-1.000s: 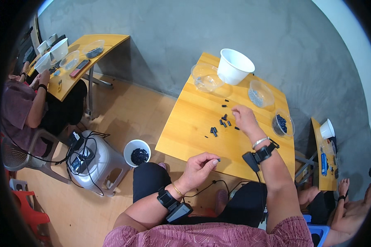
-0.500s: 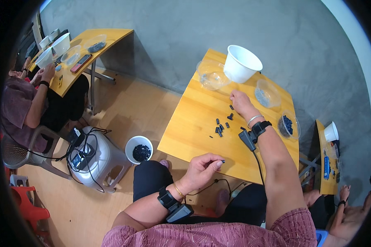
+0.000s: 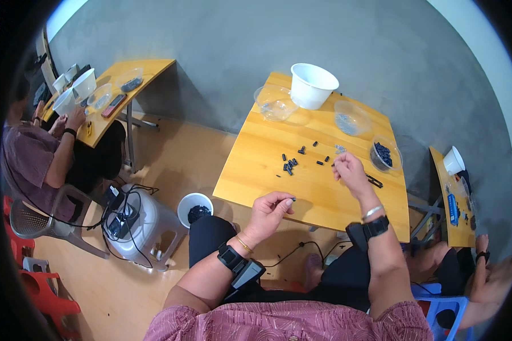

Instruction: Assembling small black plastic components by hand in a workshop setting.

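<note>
My left hand [image 3: 270,216] is closed over the near edge of the table, pinching a small black plastic piece [image 3: 293,199] between thumb and fingertips. My right hand [image 3: 351,175] hovers above the table's right half, its fingertips pressed together; whatever they hold is too small to make out. Close beyond it lies a little group of thin silvery parts [image 3: 340,149]. Several short black cylindrical pieces [image 3: 290,166] are scattered left of the right hand. A slim black tool [image 3: 374,181] rests just right of it.
A white bucket [image 3: 314,91] stands at the table's [image 3: 250,165] far side, between a clear bowl [image 3: 274,108] and a bowl of silvery parts [image 3: 347,122]. Another bowl holds dark pieces [image 3: 383,153]. A white bin [image 3: 194,203] and a grey stool [image 3: 148,227] with cables stand left. Co-workers sit both sides.
My right hand has drawn back from the bowls toward me. The silvery parts and black tool on the table now show. My left hand keeps its pinch on the black piece.
</note>
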{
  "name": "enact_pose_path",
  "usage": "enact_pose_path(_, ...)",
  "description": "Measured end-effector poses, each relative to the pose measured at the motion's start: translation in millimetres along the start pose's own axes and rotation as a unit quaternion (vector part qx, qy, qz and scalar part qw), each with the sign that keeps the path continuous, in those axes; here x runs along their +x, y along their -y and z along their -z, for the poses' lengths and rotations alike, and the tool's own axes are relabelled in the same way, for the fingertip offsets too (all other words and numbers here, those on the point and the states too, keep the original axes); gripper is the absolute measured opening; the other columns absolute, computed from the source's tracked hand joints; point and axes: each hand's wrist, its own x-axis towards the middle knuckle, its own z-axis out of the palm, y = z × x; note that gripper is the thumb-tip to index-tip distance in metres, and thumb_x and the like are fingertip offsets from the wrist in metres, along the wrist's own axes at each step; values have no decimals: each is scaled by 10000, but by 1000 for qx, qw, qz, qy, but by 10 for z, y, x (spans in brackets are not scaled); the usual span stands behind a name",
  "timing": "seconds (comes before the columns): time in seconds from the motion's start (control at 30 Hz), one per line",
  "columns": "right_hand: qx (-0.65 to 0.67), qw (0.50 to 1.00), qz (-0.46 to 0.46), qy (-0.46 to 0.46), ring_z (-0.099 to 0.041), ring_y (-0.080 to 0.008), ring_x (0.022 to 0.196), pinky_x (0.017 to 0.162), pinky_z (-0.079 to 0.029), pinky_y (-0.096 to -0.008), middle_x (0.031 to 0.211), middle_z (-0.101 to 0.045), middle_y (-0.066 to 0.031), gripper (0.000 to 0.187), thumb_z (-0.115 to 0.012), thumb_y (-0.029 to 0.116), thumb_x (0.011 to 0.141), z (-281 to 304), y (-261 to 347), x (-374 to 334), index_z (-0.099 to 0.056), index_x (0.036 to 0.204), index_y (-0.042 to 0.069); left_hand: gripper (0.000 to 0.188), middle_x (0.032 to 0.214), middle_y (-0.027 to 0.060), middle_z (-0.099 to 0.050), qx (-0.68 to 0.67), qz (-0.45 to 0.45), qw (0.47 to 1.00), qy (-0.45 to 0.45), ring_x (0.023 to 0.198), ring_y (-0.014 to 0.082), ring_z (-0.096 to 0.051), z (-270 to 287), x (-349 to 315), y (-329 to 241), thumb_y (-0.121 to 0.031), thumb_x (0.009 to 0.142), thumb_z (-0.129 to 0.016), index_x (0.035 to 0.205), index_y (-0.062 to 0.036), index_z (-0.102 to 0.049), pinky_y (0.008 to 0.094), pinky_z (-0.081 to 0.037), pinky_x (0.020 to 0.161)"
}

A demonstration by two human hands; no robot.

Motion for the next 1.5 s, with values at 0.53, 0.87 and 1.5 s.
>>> enact_pose_path(0.53,176,971,-43,-155,-494,-90,584,543,-434,-235,707,-522,-30,28,-498,46,845,421,-412,-260,-500,847,18,130,771,36,-597,-67,95,993,33,696,116,-582,-490,403,146,-85,868,-548,938,11,-600,239,-485,654)
enact_pose_path(0.87,138,948,45,-282,-479,-82,586,547,-414,-216,710,-516,-22,35,-511,26,828,5,-676,107,-483,831,6,115,786,38,-607,-44,104,992,57,726,109,-581,-397,412,149,-65,866,-542,926,11,-604,229,-470,685)
enact_pose_path(1.5,-379,921,76,42,-582,-359,727,655,-460,-431,746,-592,-195,152,-597,127,759,-217,23,-527,-509,815,16,132,852,57,-566,-168,106,980,-4,761,129,-556,-369,462,300,-98,902,-488,934,12,-555,317,-505,748)
